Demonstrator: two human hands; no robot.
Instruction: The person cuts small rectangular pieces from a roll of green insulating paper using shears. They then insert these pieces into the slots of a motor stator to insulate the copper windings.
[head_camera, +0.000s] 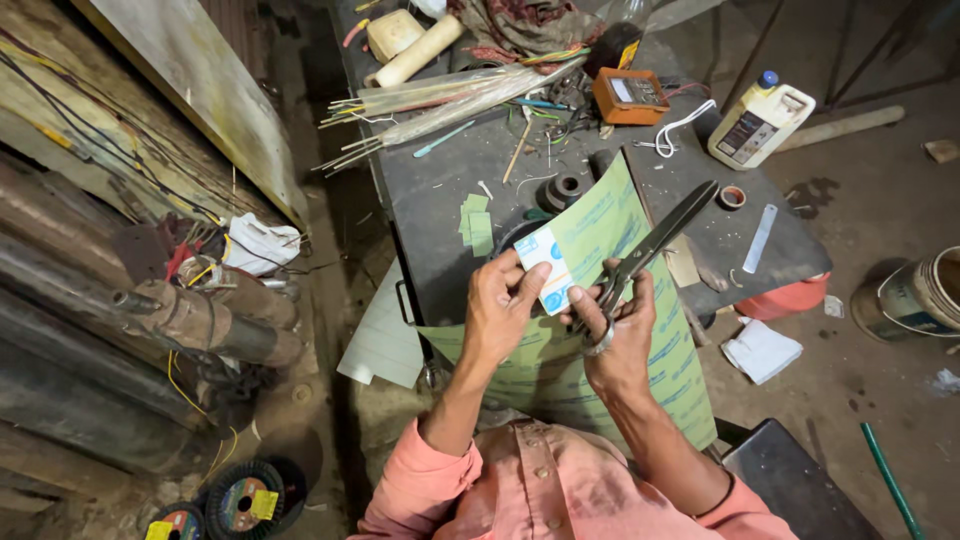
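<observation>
My left hand (497, 305) pinches a small white card with blue print (545, 268) by its lower edge. Large black scissors (655, 240) are gripped in my right hand (615, 325), fingers through the handles, with the blades pointing up and to the right, apart from the card. A long sheet of green insulating paper (600, 225) lies under both hands and hangs from the dark workbench (440, 190) toward my lap. Small cut green pieces (476, 222) lie on the bench to the left of the card.
The bench holds an orange meter (628, 95), bundled sleeved wires (450, 100), a wooden mallet (415, 52), a tape roll (732, 196) and a metal ruler (759, 238). A white plastic jug (760, 122) and a bucket (915, 295) stand right. Rusty pipes (200, 320) and wire spools (245, 500) are left.
</observation>
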